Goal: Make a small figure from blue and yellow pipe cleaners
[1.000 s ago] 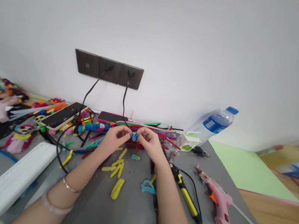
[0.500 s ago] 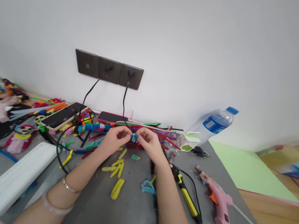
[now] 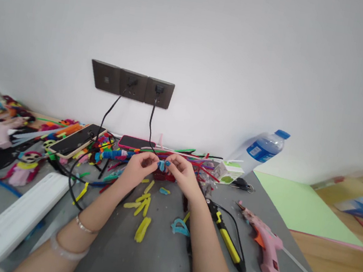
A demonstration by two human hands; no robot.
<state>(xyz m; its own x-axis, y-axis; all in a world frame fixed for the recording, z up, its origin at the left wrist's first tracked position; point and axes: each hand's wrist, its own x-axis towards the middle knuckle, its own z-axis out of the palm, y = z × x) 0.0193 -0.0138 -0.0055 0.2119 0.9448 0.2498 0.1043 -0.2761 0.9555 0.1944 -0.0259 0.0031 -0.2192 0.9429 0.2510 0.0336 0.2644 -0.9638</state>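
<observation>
Between the fingertips of both hands is a small blue fuzzy piece that looks like bent pipe cleaner. My left hand pinches it from the left. From the right, my right hand pinches it with thumb and forefinger. Just below the hands, several short yellow pipe cleaner pieces lie on the grey table, with a thicker folded yellow piece nearer me. A small blue-and-yellow piece lies under my right hand. Beside my right forearm is a light blue loop.
On the right lie yellow-handled pliers, a pink glue gun and green paper. A water bottle leans on the wall. To the left are a white power strip, a phone, cables and pipe cleaner dolls.
The blue piece has turned slightly and shifted a touch left between my fingertips. Both hands stay in nearly the same place, and the things on the table have not moved.
</observation>
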